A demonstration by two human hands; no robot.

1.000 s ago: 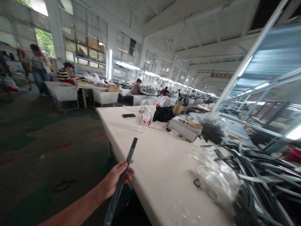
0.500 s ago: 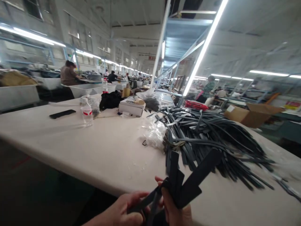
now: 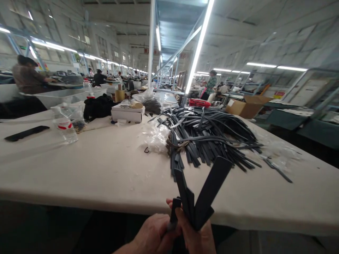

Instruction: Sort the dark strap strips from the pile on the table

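Black strap | left hand, right hand both clenched round it, low

Your two bare hands meet low at the bottom centre of the view, close together and touching. Your left hand curls its fingers inward in a closed grip, thumb toward the right. Your right hand sits just beside it, thumb raised and pressed forward, fingers clamped.
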